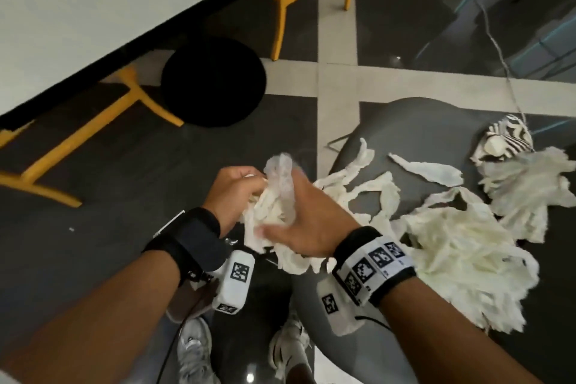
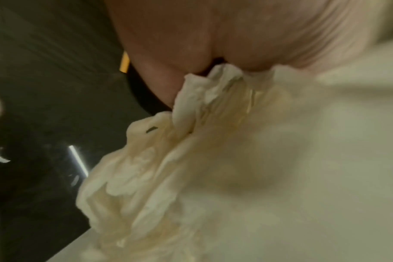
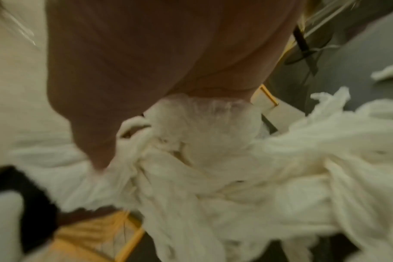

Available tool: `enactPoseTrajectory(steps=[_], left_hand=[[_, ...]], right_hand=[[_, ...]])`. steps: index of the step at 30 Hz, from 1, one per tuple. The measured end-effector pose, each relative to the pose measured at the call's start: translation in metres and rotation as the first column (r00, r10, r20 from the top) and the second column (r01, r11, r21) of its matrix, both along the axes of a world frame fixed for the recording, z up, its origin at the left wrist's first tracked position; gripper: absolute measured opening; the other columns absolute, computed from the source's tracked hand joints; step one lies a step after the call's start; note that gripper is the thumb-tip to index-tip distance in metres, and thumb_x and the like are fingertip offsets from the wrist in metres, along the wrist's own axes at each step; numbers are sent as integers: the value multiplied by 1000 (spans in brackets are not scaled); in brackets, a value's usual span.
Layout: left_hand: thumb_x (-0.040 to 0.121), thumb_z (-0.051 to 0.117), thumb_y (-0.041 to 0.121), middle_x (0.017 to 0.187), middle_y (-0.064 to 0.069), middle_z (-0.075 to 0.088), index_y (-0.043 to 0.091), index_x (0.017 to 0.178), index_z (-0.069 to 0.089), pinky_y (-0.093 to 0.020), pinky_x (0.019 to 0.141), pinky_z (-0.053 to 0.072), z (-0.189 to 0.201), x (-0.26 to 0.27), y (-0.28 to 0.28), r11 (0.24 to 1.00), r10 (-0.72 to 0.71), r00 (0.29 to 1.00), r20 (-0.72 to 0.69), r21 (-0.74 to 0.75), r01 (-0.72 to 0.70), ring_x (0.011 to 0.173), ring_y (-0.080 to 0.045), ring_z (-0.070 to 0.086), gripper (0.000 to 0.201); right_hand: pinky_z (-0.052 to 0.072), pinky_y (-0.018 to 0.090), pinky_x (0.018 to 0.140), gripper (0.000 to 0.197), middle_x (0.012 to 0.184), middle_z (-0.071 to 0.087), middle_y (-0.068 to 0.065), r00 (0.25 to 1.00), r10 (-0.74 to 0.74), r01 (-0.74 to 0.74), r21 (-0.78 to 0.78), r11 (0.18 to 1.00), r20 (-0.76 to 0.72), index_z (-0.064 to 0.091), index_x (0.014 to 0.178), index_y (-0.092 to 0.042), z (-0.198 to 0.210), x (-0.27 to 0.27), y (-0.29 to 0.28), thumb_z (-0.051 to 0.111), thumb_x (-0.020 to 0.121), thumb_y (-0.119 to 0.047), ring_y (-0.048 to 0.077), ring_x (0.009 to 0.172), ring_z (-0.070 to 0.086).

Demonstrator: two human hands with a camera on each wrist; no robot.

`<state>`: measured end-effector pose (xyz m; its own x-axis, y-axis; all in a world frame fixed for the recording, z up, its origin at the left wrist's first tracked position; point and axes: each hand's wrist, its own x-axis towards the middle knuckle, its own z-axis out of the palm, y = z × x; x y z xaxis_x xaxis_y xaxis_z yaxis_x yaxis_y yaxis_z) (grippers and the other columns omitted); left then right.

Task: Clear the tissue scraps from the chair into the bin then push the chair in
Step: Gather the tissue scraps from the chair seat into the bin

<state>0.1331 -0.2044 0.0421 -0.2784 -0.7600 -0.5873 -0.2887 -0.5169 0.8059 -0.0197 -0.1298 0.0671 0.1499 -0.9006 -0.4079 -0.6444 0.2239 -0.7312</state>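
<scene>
At far left of the head view, a white worktop (image 1: 93,9) is seen edge-on, with yellow chair legs (image 1: 93,125) beneath it and a round black bin (image 1: 213,81) set on the dark floor (image 1: 124,165) just past the worktop's edge. Nearer the middle, a bunched wad of tissue (image 1: 274,215) is held between both hands above the front edge of the grey chair (image 1: 420,131): the left hand (image 1: 233,193) is curled round the wad's far side, with tissue pinched between thumb and fingers in the left wrist view, while the right hand (image 1: 299,221) is pressed over the wad from the near side, its fingers bent round the paper as far as the blurred right wrist view allows. To the right, the seat is covered by what is left: long torn tissue strips (image 1: 374,190) trailing from the wad across the seat, a large crumpled heap (image 1: 461,259) just beside the right wrist, another ragged piece (image 1: 530,184) farther right, and a black-and-white patterned scrap (image 1: 505,137) at the seat's far edge. The bin is judged to lie ahead and to the left of the hands, on the left hand's side, so the gathered wad would be carried away from the chair in that direction; the remaining scraps lie to the right, nearer the right hand, with the strips' long axes running roughly across the seat toward the hands. The clearing is judged to be at an early stage, and the chair is not yet pushed in.
</scene>
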Motion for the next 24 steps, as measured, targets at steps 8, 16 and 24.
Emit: enactPoseTrajectory(steps=[8,16,24], left_hand=[[72,65,5,77,-6,64,6,76,61,-28,63,45,-53,111,36,994,88,976,199,-75,-74,67,-11,57,6],[83,58,38,102,7,74,40,94,74,-35,91,51,-127,209,72,947,258,956,138,160,-279,106,-20,66,19],[79,62,22,114,1,74,19,104,75,-46,103,51,-207,239,103,871,443,891,104,187,-455,112,-22,67,28]], right_hand=[[56,39,84,29,107,71,3,978,-33,70,174,982,-205,63,114,-19,-90,114,17,54,89,-31,26,97,67],[41,5,62,4,84,60,-12,939,-305,269,216,939,159,62,98,-15,-157,218,19,61,96,-12,-6,71,60],[54,30,73,18,87,65,4,950,-272,227,256,940,153,58,95,-11,-259,254,47,54,96,-29,6,75,62]])
